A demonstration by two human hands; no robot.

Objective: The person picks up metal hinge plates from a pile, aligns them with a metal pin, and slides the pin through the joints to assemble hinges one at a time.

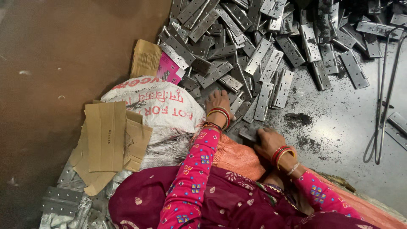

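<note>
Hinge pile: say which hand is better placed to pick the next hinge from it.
Left hand, probably: it already rests at the edge of the hinge pile, fingers on the hinges. The right hand lies nearer the body, on a single dark piece.

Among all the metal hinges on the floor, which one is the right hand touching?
The dark hinge lying alone at the right hand, near the orange cloth. The other hinges lie in the big pile farther away.

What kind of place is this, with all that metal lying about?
Probably a small hardware workshop, with work done on the floor. A big heap of metal hinges covers a steel sheet dusted with metal filings, and the left hand reaches into the heap.
</note>
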